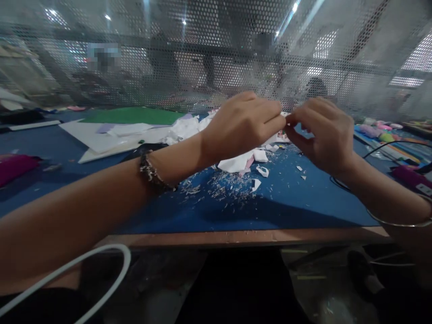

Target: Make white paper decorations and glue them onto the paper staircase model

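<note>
My left hand is raised above the blue tabletop, its fingers bent and closed toward the right. My right hand meets it there, thumb and forefinger drawn together in a pinch. The fingertips of both hands almost touch. Whatever lies between them is hidden or too small to make out. Below and behind the hands lie torn white paper pieces and a crumpled white paper heap. Fine paper shreds are scattered nearer the table's front edge.
A green sheet rests over white sheets at the left. Magenta items flank the work area, one a pouch-like thing. Colourful soft lumps and a black cable are at the right. A perforated metal screen stands behind the table.
</note>
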{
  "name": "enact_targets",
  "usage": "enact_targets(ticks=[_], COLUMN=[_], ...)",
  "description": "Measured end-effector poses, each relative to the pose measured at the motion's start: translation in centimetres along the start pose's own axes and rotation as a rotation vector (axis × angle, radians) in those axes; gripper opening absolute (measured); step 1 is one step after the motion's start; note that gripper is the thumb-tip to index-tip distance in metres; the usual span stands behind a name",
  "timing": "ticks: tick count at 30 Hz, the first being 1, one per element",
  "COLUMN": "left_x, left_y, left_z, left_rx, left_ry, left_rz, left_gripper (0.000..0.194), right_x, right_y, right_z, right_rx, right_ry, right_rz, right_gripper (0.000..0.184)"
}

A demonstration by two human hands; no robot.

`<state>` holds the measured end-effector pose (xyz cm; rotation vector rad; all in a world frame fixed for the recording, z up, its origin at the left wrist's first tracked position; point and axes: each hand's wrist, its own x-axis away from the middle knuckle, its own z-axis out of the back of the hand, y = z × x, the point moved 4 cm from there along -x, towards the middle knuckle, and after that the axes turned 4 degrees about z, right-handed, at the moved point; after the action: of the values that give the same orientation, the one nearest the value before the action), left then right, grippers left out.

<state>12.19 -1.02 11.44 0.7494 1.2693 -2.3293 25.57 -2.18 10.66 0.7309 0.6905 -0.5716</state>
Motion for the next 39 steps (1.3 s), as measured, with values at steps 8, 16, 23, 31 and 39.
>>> enact_targets(ticks=[8,16,23,31,39], left_x=[5.3,7.3,8.2,8.6,8.3], left_y=[7.3,8.4,7.9,7.8,7.5], left_z=[1.4,0.8,0.0,-0.8,-1.2], left_rx=[0.273,0.585,0.899,1.094,1.16], left_ry=[-0.065,-0.386,-0.603,-0.615,-0.67], left_rz=[-0.357,-0.114,0.239,0.51,0.587], left_gripper=[0.024,0.017,0.022,0.017,0.015], right_x=[7.1,8.6,8.3,7.7,7.2], right_y=[-5.7,-7.3,-7.1,-6.7,-6.5], right_z=[-2.5,-3.3,-3.5,-4.0,-4.2], right_rx=[-0.438,-0.704,-0.839,-0.968,-0.985], right_ry=[-0.386,-0.466,-0.523,-0.584,-0.677], right_rz=[0.092,-0.05,-0.097,-0.158,-0.271], right_gripper=[0.022,0.024,0.019,0.018,0.014])
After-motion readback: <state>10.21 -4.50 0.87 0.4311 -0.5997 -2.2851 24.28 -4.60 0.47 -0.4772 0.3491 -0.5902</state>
